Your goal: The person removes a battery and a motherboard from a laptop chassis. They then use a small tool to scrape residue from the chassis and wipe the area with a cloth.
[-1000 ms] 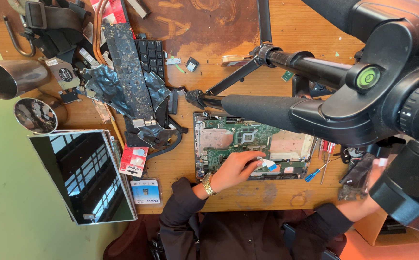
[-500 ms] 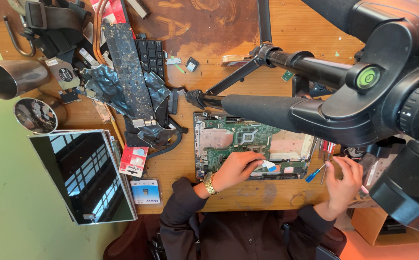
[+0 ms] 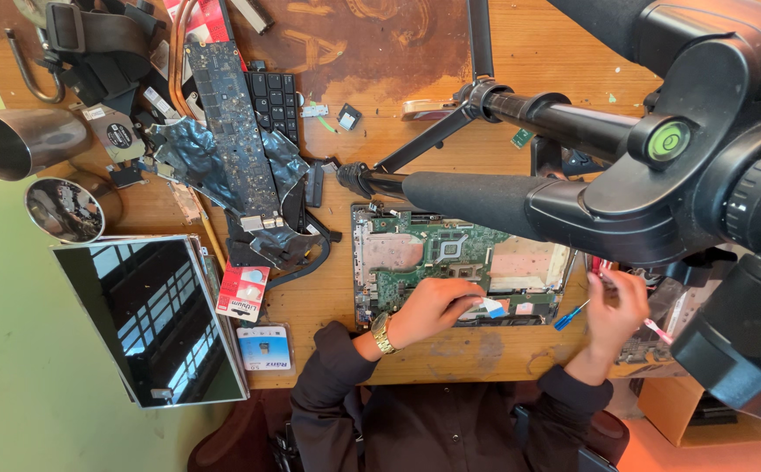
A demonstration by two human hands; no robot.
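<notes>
Change since a second ago: right hand (image 3: 618, 308) now in view at the tool cluster by the board's right end, absent from the earliest picture and lower at the table edge half a second ago; left hand (image 3: 433, 306) unmoved on the board.

Left hand: resting on the near edge of the opened laptop base (image 3: 459, 271), fingers curled down onto a small white-and-blue strip (image 3: 490, 307) (pinched or only pressed, cannot tell).

Right hand: raised just right of the laptop base, fingers bent around slim pink-handled tools (image 3: 658, 329); closed on them, it seems, though the grip itself is partly hidden.

Blue screwdriver (image 3: 570, 315): lying on the wood between the two hands, touching neither.

Laptop base: open shell holding a green circuit board with a copper heat plate to the left.

Near left: detached screen panel (image 3: 149, 319) lying flat, a small red pack (image 3: 242, 293) and a blue-white card (image 3: 262, 347) beside it.

Far left: two metal cups (image 3: 66, 205), the nearer one with dark bits inside (contents unclear), the farther tipped on its side.

Far centre: loose keyboard (image 3: 277, 103) and long circuit board (image 3: 230, 122) on crumpled foil.

Overhead: tripod (image 3: 503, 188) with camera, hiding the table's right part.
</notes>
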